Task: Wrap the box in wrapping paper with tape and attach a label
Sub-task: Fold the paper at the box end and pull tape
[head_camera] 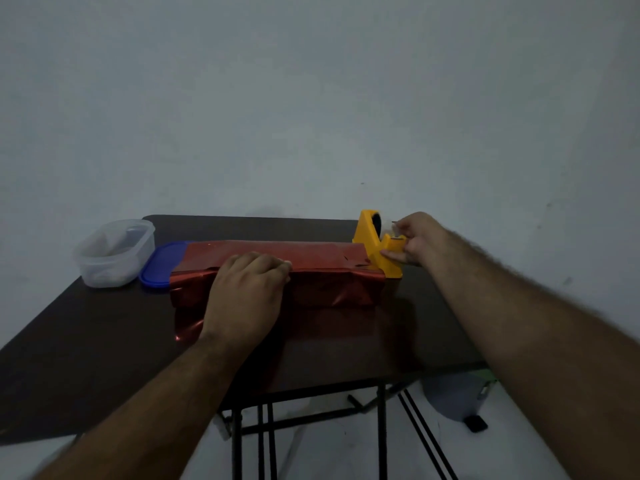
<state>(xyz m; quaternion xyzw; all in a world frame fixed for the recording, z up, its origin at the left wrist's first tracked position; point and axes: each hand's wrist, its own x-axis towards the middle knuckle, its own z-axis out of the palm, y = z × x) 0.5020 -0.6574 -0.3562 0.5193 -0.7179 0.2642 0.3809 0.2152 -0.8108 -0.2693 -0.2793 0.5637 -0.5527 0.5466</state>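
At the far right corner of the tabletop [104,327], my right hand [420,239] is at the yellow tape dispenser [375,244], fingers curled at its cutter end; whether they hold tape I cannot tell. The box, under red wrapping paper [311,268], lies lengthwise left to right, just left of the dispenser. My left hand [246,292] presses the paper's seam flat, fingers loosely bent, so tape must travel leftward to it.

A single head-worn wide-angle camera looks forward and down from above the near edge of the dark brown rectangular desk [86,327], facing the plain grey wall behind it, close enough that both forearms fill the foreground.
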